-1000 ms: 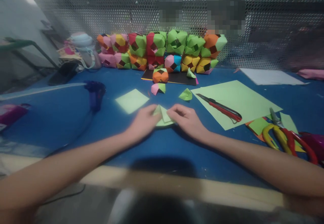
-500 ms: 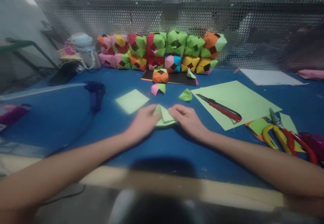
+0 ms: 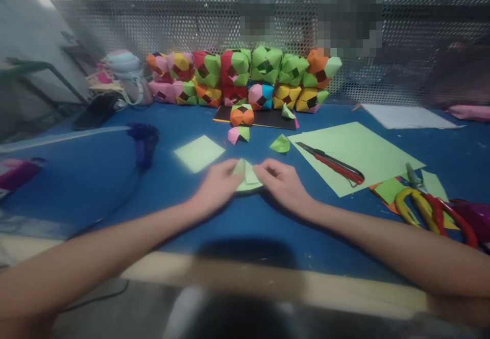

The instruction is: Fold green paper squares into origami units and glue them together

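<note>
On the blue table (image 3: 245, 226), a small light green folded paper (image 3: 247, 176) lies between my two hands. My left hand (image 3: 216, 186) presses its left side with fingers bent. My right hand (image 3: 283, 182) pinches its right edge with the fingertips. A flat green paper square (image 3: 199, 152) lies just left of my left hand. A small folded green piece (image 3: 280, 144) and a pink-and-green paper cube (image 3: 239, 134) sit a little beyond the hands.
A row of stacked coloured paper cubes (image 3: 245, 78) lines the mesh wall at the back. A large green sheet (image 3: 356, 152) bears a red utility knife (image 3: 333, 163). Scissors (image 3: 432, 206) lie at the right. A blue glue gun (image 3: 143, 142) lies at the left.
Both hands stay on the folded green paper with only tiny finger shifts. Nothing else has moved.
</note>
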The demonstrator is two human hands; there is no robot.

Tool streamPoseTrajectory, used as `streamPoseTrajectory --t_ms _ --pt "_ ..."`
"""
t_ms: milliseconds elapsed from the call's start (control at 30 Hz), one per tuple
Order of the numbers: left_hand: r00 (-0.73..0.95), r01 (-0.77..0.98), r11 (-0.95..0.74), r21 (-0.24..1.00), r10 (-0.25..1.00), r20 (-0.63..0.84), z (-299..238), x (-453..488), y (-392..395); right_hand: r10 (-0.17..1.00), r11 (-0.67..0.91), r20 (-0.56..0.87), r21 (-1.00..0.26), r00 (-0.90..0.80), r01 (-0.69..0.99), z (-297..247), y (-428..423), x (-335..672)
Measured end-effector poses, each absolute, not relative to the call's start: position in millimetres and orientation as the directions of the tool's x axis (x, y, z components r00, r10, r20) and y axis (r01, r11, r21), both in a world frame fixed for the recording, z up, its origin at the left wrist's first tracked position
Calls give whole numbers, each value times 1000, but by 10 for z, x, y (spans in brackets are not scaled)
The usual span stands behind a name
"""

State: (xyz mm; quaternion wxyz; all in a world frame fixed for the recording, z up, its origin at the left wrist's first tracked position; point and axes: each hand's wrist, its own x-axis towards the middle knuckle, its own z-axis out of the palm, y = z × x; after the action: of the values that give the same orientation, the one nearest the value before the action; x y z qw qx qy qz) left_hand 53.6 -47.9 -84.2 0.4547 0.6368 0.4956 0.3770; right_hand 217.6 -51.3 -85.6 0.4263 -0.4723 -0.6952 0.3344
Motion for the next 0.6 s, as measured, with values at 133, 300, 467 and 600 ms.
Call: streamPoseTrajectory --t_ms 133,300,467,600 --pt "218 270 -80 960 976 20 -816 536 -489 933 356 306 -851 -189 385 -866 -512 2176" --pt "217 262 -55 964 976 -4 -729 544 -527 911 412 367 -806 -189 424 -884 -514 2178" --pt "221 287 -78 955 975 13 -722 559 -549 896 444 402 -781 -190 440 -896 -518 2175" --pt "220 310 -109 944 975 41 -766 549 -527 903 430 383 -792 -197 434 -888 -520 2172"
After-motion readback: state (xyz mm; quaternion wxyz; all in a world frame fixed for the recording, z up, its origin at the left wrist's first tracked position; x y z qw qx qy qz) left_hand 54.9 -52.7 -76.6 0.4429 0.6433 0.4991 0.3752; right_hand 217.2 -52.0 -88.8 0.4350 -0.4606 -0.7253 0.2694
